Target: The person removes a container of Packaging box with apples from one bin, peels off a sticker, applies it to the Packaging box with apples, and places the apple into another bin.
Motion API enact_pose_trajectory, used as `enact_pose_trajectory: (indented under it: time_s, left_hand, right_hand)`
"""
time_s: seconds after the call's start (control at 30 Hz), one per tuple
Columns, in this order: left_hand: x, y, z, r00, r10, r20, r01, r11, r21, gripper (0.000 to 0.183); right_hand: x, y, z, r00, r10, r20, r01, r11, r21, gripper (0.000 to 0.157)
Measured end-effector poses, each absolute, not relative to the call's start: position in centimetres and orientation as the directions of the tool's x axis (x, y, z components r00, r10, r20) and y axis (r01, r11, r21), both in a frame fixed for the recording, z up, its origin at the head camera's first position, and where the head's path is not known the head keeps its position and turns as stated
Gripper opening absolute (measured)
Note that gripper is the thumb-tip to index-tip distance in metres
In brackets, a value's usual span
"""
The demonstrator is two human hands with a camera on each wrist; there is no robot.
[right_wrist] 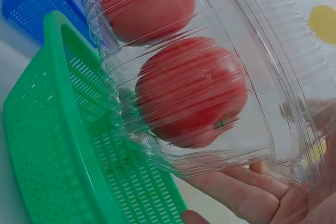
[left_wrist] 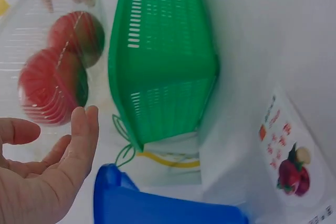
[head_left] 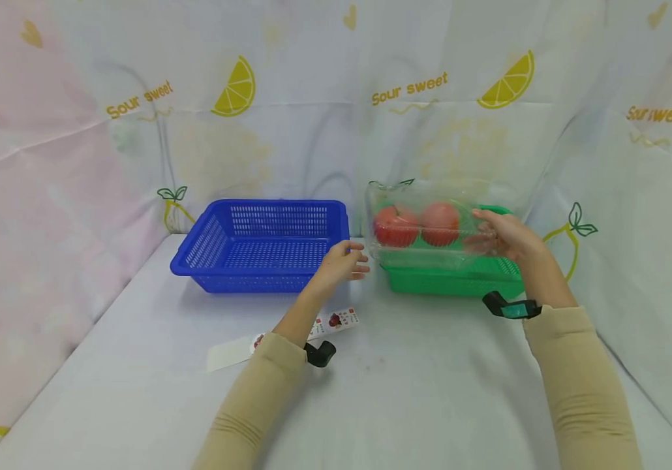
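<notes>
A clear plastic clamshell box [head_left: 459,254] with two red apples [head_left: 395,226] inside hangs over the green basket [head_left: 453,281]. My right hand [head_left: 503,236] grips its right end; in the right wrist view, the fingers [right_wrist: 247,192] reach under that end. The ribbed lid shows up close there, with an apple [right_wrist: 191,93] behind it. Beside the box's left end, my left hand [head_left: 343,264] holds nothing, fingers spread and pointing right. From the left wrist view, that hand's fingertips [left_wrist: 90,119] overlap the area just below the apples.
Left of the green basket stands a blue basket [head_left: 265,281], its right rim near my left hand. A strip of fruit-printed labels [head_left: 342,318] lies on the white table [head_left: 418,391], partly under my left forearm. Patterned cloth [head_left: 312,143] hangs behind and at both sides.
</notes>
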State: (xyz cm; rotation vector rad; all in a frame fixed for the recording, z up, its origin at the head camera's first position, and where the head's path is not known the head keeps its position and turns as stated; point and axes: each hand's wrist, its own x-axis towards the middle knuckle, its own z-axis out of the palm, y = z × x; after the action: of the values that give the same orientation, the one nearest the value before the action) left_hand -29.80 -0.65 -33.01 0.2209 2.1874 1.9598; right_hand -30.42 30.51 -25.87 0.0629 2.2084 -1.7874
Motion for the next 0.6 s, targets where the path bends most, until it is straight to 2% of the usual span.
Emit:
enact_pose_trajectory:
  time_s: [0.13,0.27,0.43,0.6]
  left_hand:
    - [-29.2,-1.9,-30.9,-0.967,0.253,0.001,0.021,0.074,0.997,0.034]
    - [-28.3,-2.6,-29.1,-0.959,0.283,0.024,0.050,0.087,0.995,0.035]
    - [-27.4,-2.9,-28.1,-0.944,0.331,-0.011,0.023,0.098,0.995,0.036]
    - [-27.1,-3.2,-28.1,-0.938,0.341,-0.059,-0.042,0.057,0.997,0.038]
  right_hand:
    - [-29.9,30.4,-25.9,-0.957,-0.174,-0.234,0.187,0.248,-0.950,0.057]
    - [-29.4,30.4,-25.9,-0.953,-0.204,-0.222,0.174,0.232,-0.957,0.036]
    - [-29.0,30.4,-25.8,-0.952,-0.224,-0.208,0.163,0.204,-0.965,0.037]
    - [-28.4,30.2,-25.8,-0.955,-0.212,-0.209,0.152,0.258,-0.954,0.033]
